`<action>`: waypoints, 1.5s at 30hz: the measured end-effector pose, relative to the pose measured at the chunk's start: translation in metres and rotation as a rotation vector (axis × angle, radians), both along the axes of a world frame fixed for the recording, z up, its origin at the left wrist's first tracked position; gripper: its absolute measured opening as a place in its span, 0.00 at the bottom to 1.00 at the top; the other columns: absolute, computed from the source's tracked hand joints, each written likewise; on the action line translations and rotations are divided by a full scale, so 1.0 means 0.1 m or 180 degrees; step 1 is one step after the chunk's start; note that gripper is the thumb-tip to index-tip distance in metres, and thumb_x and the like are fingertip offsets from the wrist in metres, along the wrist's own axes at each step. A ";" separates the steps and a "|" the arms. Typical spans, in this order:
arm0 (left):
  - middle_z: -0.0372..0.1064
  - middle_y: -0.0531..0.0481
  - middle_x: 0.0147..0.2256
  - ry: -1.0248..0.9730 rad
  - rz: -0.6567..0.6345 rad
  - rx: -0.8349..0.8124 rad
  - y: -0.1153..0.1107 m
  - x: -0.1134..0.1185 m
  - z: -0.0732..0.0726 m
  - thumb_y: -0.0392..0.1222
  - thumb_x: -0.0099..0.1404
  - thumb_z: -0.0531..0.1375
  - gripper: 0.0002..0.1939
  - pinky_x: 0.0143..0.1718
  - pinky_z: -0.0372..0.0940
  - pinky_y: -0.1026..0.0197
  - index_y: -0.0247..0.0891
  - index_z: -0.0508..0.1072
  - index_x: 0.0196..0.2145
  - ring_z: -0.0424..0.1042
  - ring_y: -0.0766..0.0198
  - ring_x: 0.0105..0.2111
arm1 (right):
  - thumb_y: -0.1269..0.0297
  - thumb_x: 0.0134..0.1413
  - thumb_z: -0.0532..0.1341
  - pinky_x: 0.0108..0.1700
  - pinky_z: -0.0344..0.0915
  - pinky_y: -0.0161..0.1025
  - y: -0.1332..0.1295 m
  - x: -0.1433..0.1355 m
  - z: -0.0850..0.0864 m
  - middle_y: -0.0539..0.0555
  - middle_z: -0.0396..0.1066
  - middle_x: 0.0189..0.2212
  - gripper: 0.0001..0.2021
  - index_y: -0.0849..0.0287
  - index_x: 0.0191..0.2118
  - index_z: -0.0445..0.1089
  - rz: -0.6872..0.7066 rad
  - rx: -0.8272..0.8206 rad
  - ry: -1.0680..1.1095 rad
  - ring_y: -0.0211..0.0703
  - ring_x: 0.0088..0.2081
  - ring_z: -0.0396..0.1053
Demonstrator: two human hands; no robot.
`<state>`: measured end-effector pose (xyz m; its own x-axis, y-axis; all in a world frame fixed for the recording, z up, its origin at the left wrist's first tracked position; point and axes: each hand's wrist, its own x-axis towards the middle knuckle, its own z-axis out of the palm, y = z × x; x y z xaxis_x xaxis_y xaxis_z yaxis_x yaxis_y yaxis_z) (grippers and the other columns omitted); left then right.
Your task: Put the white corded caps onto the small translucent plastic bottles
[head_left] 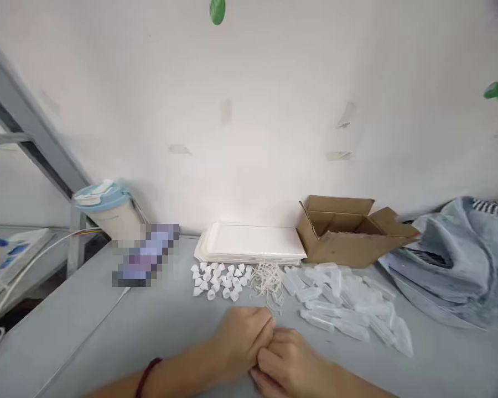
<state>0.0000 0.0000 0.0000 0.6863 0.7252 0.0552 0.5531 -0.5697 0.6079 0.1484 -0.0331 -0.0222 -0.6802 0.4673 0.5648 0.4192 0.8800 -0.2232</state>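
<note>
My left hand and my right hand meet over the front of the grey table, fingers curled and pressed against each other. Whatever may be between them is hidden. Just beyond the knuckles lies a tangled heap of thin white strings. To its left are several small white cone-shaped caps, loosely spread. Clear plastic tubes or small bottles form a pile at the right. Behind the caps rests a stack of flat white sheets or envelopes.
An open cardboard box stands against the wall, beside folded denim cloth. At the left are a cup with a blue lid, a blurred phone-like device, a white cable and a grey metal frame.
</note>
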 end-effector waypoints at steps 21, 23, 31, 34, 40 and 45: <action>0.54 0.56 0.19 -0.0155 0.0015 0.0131 0.00 0.00 -0.07 0.43 0.69 0.41 0.17 0.22 0.48 0.64 0.40 0.50 0.23 0.54 0.67 0.19 | 0.70 0.56 0.51 0.25 0.56 0.35 -0.02 0.03 0.07 0.51 0.68 0.19 0.11 0.59 0.24 0.62 0.0016 -0.0166 -0.0158 0.37 0.21 0.60; 0.54 0.56 0.19 -0.0136 0.0036 0.0185 -0.01 0.00 -0.07 0.43 0.70 0.41 0.17 0.22 0.49 0.64 0.40 0.50 0.22 0.55 0.67 0.19 | 0.69 0.57 0.51 0.24 0.55 0.36 -0.02 0.02 0.06 0.50 0.67 0.19 0.12 0.59 0.23 0.61 0.0013 -0.0115 -0.0187 0.37 0.20 0.59; 0.64 0.52 0.24 0.0506 -0.0104 0.1017 -0.09 -0.12 -0.02 0.39 0.70 0.40 0.17 0.25 0.53 0.63 0.39 0.59 0.25 0.61 0.65 0.22 | 0.68 0.59 0.49 0.26 0.56 0.35 -0.09 0.06 0.02 0.51 0.66 0.19 0.13 0.58 0.24 0.60 -0.0130 0.0268 -0.0444 0.37 0.21 0.60; 0.66 0.50 0.25 0.0641 -0.0114 0.1128 -0.12 -0.18 -0.01 0.39 0.70 0.42 0.17 0.25 0.53 0.62 0.38 0.62 0.26 0.64 0.64 0.24 | 0.68 0.60 0.49 0.26 0.56 0.35 -0.12 0.06 0.03 0.51 0.65 0.20 0.13 0.58 0.24 0.59 -0.0179 0.0211 -0.0497 0.36 0.22 0.59; 0.68 0.48 0.27 0.0873 0.0014 0.1191 -0.20 -0.17 -0.02 0.35 0.67 0.45 0.13 0.25 0.54 0.62 0.38 0.64 0.27 0.65 0.62 0.26 | 0.69 0.57 0.50 0.26 0.55 0.34 -0.13 0.04 0.03 0.51 0.66 0.21 0.11 0.58 0.24 0.59 -0.0293 0.0145 -0.0576 0.37 0.22 0.60; 0.69 0.49 0.27 0.0924 0.0151 0.1170 -0.24 -0.13 0.01 0.34 0.66 0.47 0.11 0.25 0.55 0.63 0.38 0.64 0.27 0.67 0.62 0.26 | 0.70 0.55 0.52 0.26 0.54 0.33 -0.13 0.03 0.04 0.51 0.66 0.21 0.09 0.58 0.24 0.57 -0.0365 0.0015 -0.0676 0.36 0.23 0.60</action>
<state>-0.0131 -0.0235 0.0013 0.6779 0.7245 0.1249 0.7011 -0.6882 0.1868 0.1515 -0.0465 -0.0177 -0.7266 0.5460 0.4170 0.5536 0.8248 -0.1154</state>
